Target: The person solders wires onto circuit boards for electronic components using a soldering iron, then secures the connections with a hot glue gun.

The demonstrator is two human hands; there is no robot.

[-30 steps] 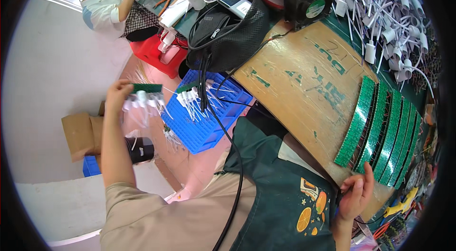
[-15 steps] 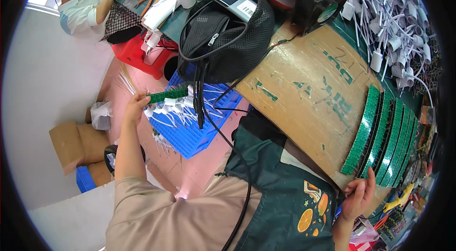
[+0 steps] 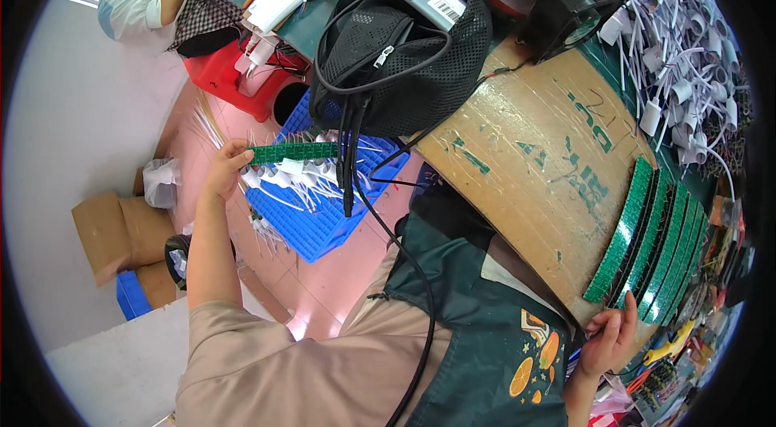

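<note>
Head view: at nine o'clock the left hand pinches one green strip edged with white fittings, seen against the blue crate. At four, the right hand, loosely curled, grips nothing visible; several bare-looking strips are left on the brown board.

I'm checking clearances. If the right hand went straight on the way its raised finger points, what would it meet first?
Most likely the green strips lying side by side on the brown board, just beyond the right hand. Depth is unclear: it may already touch one.
</note>
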